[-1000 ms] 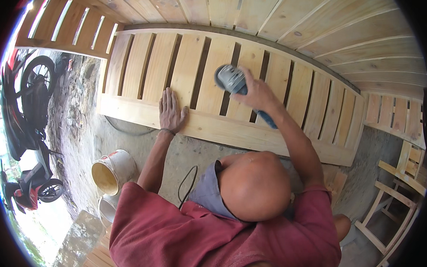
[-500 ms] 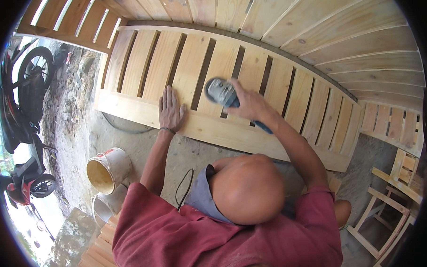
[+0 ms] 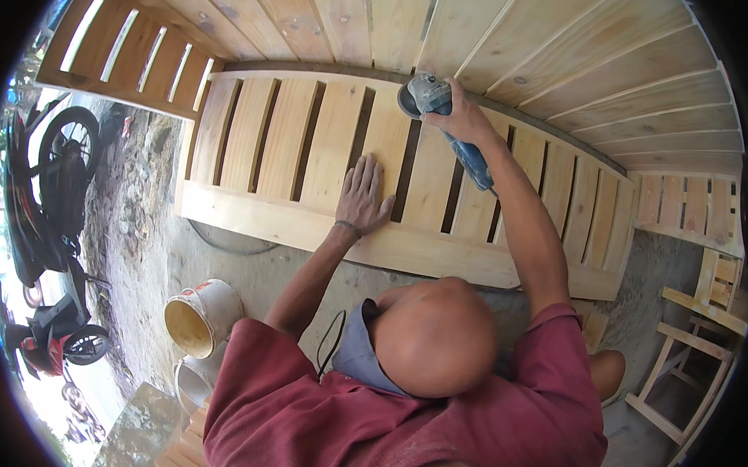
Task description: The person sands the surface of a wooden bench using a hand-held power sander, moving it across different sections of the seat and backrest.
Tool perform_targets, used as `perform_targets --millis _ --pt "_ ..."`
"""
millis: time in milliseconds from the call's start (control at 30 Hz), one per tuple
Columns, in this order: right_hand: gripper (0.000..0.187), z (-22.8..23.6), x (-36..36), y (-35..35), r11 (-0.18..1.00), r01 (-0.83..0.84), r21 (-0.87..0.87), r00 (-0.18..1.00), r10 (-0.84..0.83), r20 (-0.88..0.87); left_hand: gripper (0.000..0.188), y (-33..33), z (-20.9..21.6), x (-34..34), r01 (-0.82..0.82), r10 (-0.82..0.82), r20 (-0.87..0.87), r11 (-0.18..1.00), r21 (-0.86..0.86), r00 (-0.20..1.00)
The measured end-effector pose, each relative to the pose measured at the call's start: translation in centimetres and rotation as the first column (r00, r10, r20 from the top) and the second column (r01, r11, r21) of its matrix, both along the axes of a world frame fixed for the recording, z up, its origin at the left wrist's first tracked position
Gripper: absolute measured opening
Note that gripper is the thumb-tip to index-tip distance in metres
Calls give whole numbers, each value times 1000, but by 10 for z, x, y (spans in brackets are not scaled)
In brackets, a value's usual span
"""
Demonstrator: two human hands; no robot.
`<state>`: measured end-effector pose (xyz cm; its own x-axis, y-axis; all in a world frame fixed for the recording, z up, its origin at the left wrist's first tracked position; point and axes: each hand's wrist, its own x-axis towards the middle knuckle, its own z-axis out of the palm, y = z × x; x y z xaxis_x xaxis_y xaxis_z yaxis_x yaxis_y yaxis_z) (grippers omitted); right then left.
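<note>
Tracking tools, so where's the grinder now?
Head view, upper middle, slightly right: the grinder is in the right hand, near the far edge of the slatted bench.

The person wears a dark red shirt [image 3: 397, 426], with several soft folds, and its short, wide sleeves [image 3: 258, 349] end above the elbows. At the head [image 3: 435, 338] there is a blue-grey piece of fabric [image 3: 359, 345], of which I cannot tell the exact kind. A narrow dark bracelet [image 3: 347, 228] encircles the wrist of the left hand [image 3: 363, 194]; both hands are without gloves.
</note>
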<state>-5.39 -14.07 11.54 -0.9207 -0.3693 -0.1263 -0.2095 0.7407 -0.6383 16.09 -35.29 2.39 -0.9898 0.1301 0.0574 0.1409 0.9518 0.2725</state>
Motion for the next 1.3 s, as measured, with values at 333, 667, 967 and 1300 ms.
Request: perform_targets --millis 333,667,967,1300 --pt "77 27 127 103 633 512 -580 856 -324 403 80 -4 -16 -116 0 -5 -157 999 -35 988" --pt "56 22 238 212 140 737 -661 675 -196 711 83 25 4 -198 -177 180 -87 984 31 980" --pt "71 23 282 254 -354 604 -714 693 -208 690 81 115 -14 -194 63 -65 -66 997 -34 996" --pt "77 5 353 306 -518 451 -727 612 -414 674 73 207 -32 -228 434 -421 -106 884 176 901"
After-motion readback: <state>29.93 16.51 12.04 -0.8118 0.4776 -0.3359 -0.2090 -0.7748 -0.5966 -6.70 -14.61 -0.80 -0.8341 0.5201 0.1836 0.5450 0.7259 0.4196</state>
